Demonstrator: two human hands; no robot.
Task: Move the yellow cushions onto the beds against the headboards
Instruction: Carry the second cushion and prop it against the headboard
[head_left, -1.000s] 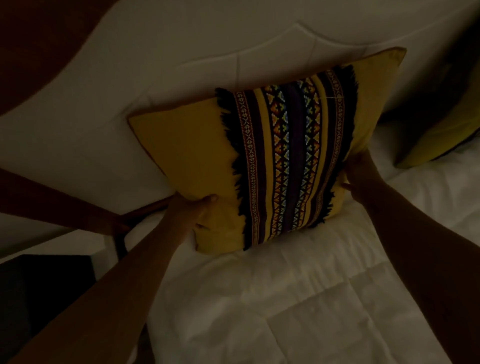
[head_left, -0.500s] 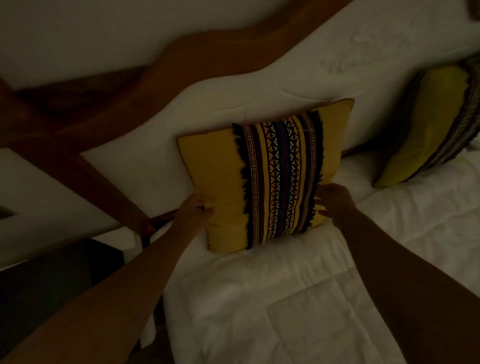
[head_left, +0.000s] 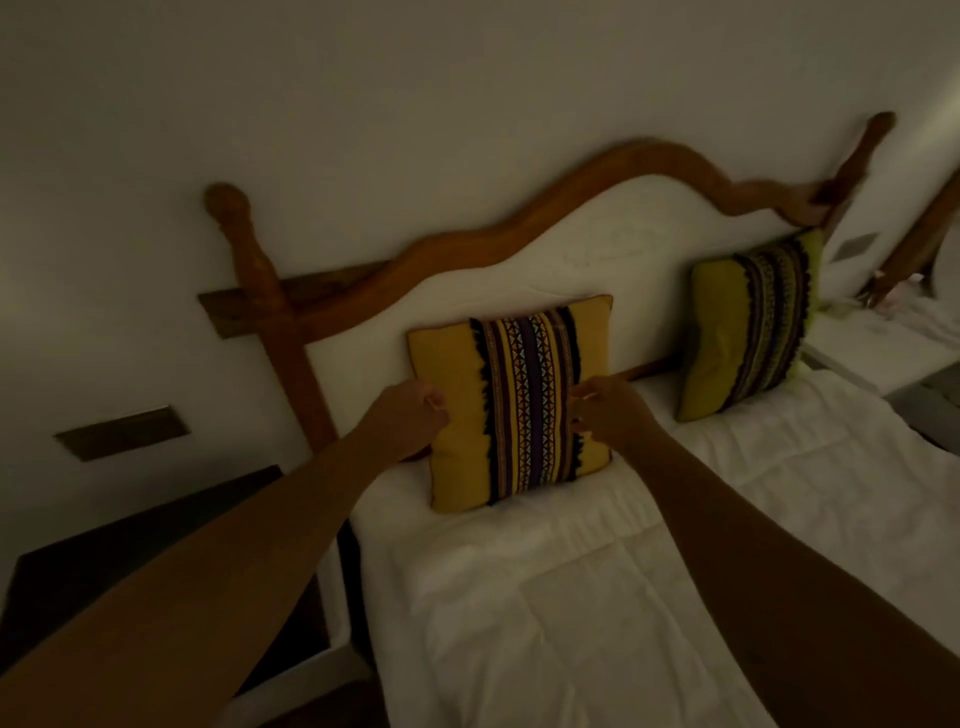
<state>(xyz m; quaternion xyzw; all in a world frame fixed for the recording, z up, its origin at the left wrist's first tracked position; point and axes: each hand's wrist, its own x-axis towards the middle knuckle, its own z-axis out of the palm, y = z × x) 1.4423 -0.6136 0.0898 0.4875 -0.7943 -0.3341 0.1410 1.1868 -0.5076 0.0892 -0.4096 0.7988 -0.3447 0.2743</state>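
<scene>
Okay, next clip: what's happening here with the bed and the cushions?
A person is setting a yellow cushion upright on the white bed, leaning against the padded headboard. The left hand is at its left edge and the right hand is on its patterned front; whether either grips it is unclear. A second yellow cushion already leans on the headboard farther right.

The bed (head_left: 597, 623) is covered with a white quilt; two yellow cushions (head_left: 457, 405) (head_left: 722, 332) are stood on it against the headboard (head_left: 597, 244).
</scene>
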